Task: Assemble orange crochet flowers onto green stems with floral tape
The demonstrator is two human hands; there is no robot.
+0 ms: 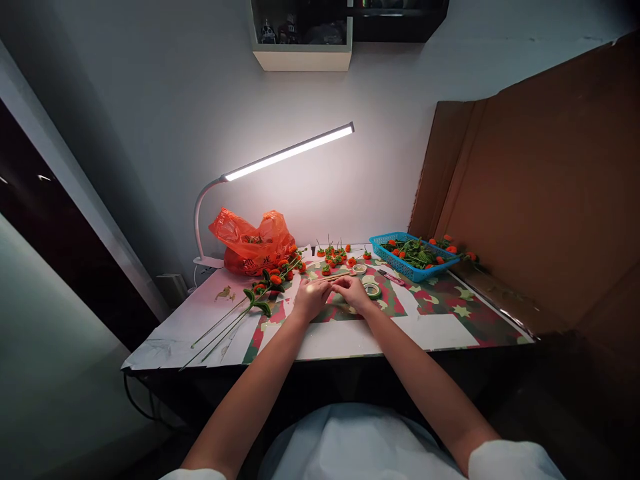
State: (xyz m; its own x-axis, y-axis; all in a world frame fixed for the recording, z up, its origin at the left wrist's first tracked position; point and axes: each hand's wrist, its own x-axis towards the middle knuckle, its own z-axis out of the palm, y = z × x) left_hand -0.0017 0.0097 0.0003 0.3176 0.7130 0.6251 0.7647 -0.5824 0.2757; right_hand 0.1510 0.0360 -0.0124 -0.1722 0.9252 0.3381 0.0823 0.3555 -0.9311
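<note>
One slim stick (341, 275) (pale brown), pinched in left hand (311, 299) grip; right hand (354, 295) grip unclear.

On the tabletop (367, 337) I count one lamp (290, 152), one orange bag (250, 257), one blue basket (417, 272), two tape rolls (379, 294) and one pink-handled tool (393, 277). Two hands are over it, one left hand (311, 299) and one right hand (352, 293). The long stems (219, 331) look like three. Small orange flowers (327, 271) stand in the middle, roughly a dozen; those in the basket overlap too much to count. Up on the wall are two shelves (306, 61).
</note>
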